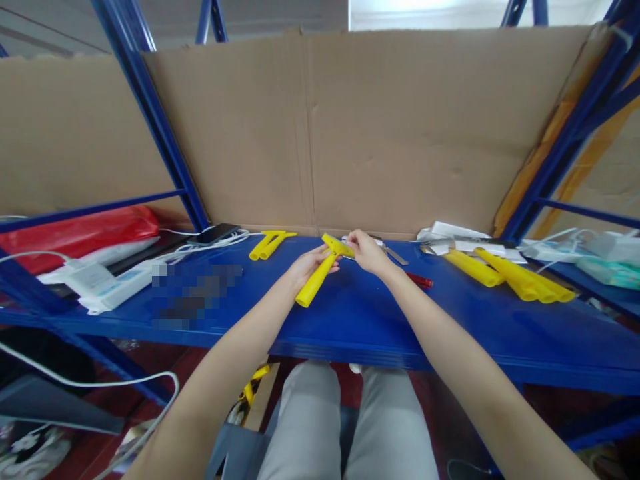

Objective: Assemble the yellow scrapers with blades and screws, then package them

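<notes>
Cardboard panel: stands upright along back edge of bench; creased vertically near middle.
Blue bench: spans view from left to right; carries all loose items listed below.
Light trousers: show below front edge, near its middle.
Red bag: lies toward back left corner.
Yellow handles: lie bunched toward right end, slanting from back edge toward front edge; partly overlap.
White packaging: lies at back edge, right part, just behind yellow handles.
Power strip: rests toward front left corner, with white cables trailing to back edge.
Yellow tool: held above bench, about midway between left and right ends; T-shaped, hollow handle slanting toward front edge and leftward, head toward back edge.
Left hand: grasps yellow tool near junction of handle and head.
Right hand: bent inward at right end of head; cannot tell whether pinching head or some small part there.
Yellow pair: lies side by side near back edge, left of left hand.
Black phone: lies at back edge, left of yellow pair.
Red item: lies just beyond right forearm, partly hidden by it.
Metal strip: lies near back edge, just right of right hand.
</notes>
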### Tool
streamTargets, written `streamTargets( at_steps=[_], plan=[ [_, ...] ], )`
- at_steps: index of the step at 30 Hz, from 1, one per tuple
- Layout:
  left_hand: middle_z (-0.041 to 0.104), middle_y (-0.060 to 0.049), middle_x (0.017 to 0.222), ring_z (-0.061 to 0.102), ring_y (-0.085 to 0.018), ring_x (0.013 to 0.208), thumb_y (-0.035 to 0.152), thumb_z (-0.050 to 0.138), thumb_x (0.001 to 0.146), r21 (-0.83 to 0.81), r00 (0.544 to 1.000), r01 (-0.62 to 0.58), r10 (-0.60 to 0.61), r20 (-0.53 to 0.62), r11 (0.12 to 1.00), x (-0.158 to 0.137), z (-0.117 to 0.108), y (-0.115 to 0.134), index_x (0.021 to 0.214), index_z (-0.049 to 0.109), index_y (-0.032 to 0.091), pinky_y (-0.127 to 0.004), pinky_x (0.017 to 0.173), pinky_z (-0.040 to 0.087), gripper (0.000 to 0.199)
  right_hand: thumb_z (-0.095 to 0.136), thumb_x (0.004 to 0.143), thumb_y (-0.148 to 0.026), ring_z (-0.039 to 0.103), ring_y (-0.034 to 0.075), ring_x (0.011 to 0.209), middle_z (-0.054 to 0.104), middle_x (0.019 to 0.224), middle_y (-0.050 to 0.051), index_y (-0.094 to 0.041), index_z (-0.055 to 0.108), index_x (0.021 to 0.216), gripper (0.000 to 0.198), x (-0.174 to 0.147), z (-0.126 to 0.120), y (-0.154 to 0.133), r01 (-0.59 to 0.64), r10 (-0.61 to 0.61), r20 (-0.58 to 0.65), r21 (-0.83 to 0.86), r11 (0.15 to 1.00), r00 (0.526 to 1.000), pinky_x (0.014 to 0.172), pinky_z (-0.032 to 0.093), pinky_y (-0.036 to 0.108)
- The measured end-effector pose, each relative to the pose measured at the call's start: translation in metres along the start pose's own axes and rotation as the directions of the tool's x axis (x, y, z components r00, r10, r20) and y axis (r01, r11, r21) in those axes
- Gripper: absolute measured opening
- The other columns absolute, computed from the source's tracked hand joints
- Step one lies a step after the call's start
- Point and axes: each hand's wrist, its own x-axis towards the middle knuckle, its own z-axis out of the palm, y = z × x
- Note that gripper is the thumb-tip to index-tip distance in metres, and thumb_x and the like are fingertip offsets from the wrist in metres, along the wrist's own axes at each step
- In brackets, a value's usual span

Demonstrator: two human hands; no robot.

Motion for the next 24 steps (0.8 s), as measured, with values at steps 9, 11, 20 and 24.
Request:
streamTargets(
  at_steps=[9, 11, 20, 24],
  plan=[
    [0.066, -0.006, 0.076, 0.064, -0.012, 0.056, 0.001, 0.040, 0.089, 0.007, 0.998, -0.033, 0.033, -0.047, 0.999, 0.005, 0.022, 0.002, 0.135, 0.042, 0.016, -0.024, 0.058, 0.056, 0.048, 0.046, 0.077, -0.016, 0.051, 0.016, 0.071, 0.058, 0.074, 0.002, -0.020, 0.047, 0.072, 0.007, 0.000, -0.013, 0.015, -0.106, 0.113, -0.101, 0.067, 0.992, 0.989, 0.073, 0.043, 0.032],
    [0.066, -0.005, 0.076, 0.064, -0.012, 0.059, 0.002, 0.040, 0.089, -0.029, 0.998, -0.047, 0.046, -0.039, 0.998, 0.010, 0.026, 0.003, 0.133, 0.043, 0.017, -0.026, 0.065, 0.057, 0.046, 0.048, 0.077, -0.017, 0.051, 0.015, 0.070, 0.058, 0.074, 0.002, -0.020, 0.048, 0.072, 0.005, 0.001, -0.013, 0.018, -0.101, 0.109, -0.103, 0.080, 0.992, 0.989, 0.072, 0.043, 0.031],
    [0.066, -0.006, 0.076, 0.062, -0.011, 0.057, 0.004, 0.042, 0.088, -0.035, 0.999, -0.038, 0.037, -0.035, 0.999, 0.014, 0.029, -0.015, 0.131, 0.047, 0.017, -0.028, 0.066, 0.057, 0.045, 0.048, 0.078, -0.020, 0.050, 0.015, 0.071, 0.059, 0.076, 0.003, -0.019, 0.051, 0.075, 0.004, -0.002, -0.014, 0.021, -0.026, 0.032, -0.098, 0.064, 0.998, 0.995, 0.072, 0.042, 0.031],
    [0.065, -0.005, 0.073, 0.062, -0.012, 0.055, 0.003, 0.042, 0.087, 0.013, 0.999, 0.005, -0.004, -0.037, 1.000, 0.005, 0.031, -0.019, 0.136, 0.042, 0.018, -0.028, 0.062, 0.057, 0.051, 0.049, 0.077, -0.020, 0.051, 0.015, 0.071, 0.058, 0.076, 0.003, -0.019, 0.050, 0.074, 0.004, -0.005, -0.014, 0.019, -0.027, 0.036, -0.110, 0.082, 0.996, 0.993, 0.073, 0.043, 0.031]
  ],
)
